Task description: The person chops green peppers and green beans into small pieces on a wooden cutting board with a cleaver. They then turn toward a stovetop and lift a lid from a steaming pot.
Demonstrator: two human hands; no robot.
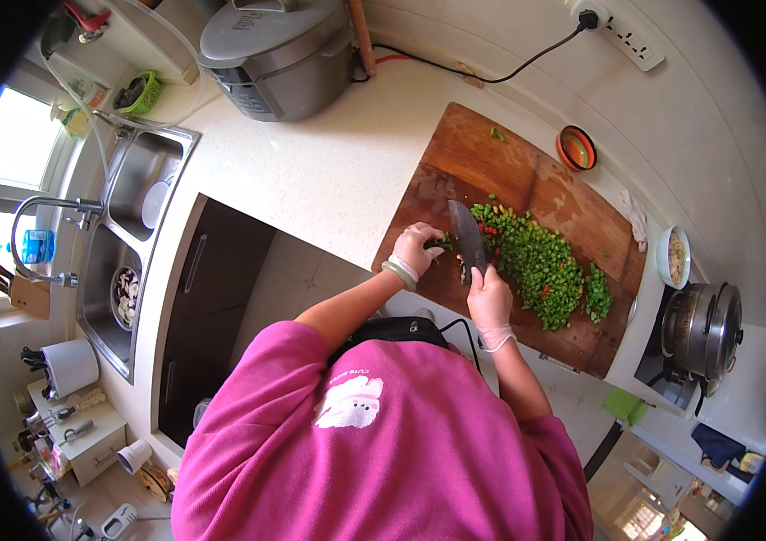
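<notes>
My right hand (490, 299), in a clear glove, grips the handle of a kitchen knife (467, 233) with a broad dark blade. The blade stands over a large wooden cutting board (491, 152). My left hand (415, 249), also gloved and with a pale green bangle at the wrist, holds a small bunch of green pieces (442, 242) on the board, left of the blade. Right of the blade lies a heap of chopped green peppers (538, 267) with some red bits. A smaller pile of chopped greens (598, 294) lies beside its right end.
Behind the board stand a small orange bowl (576, 148) and a light bowl with food (673, 257). A steel pot (704, 328) sits on the stove at right. A grey electric cooker (278, 64) stands at the back left, near a double sink (143, 237).
</notes>
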